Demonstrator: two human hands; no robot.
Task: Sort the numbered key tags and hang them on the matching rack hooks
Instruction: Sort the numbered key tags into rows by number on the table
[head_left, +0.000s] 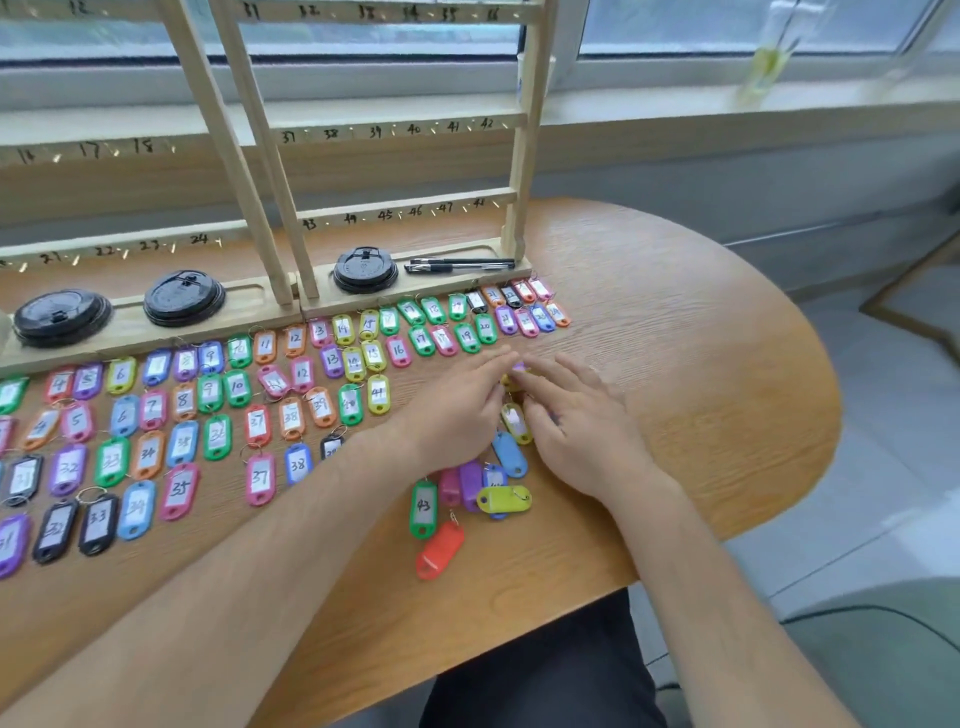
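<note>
Many coloured numbered key tags (260, 480) lie in rows on the wooden table, sorted roughly by number. Two wooden racks (405, 210) with numbered hooks stand at the back; no tags hang on the hooks in view. A small unsorted pile holds a green tag 43 (423, 506), a red tag (440, 551), a yellow tag (504, 500) and a blue tag (510, 453). My left hand (460, 410) and my right hand (576, 421) meet over the top of this pile. Their straight fingertips touch a purple tag (519, 367) and a yellow tag (514, 422) between them.
Three black cup lids (184, 297) and two black pens (460, 265) sit in the rack base trays. The round table edge (810, 467) curves away on the right, beside a grey floor. A window sill runs behind the racks.
</note>
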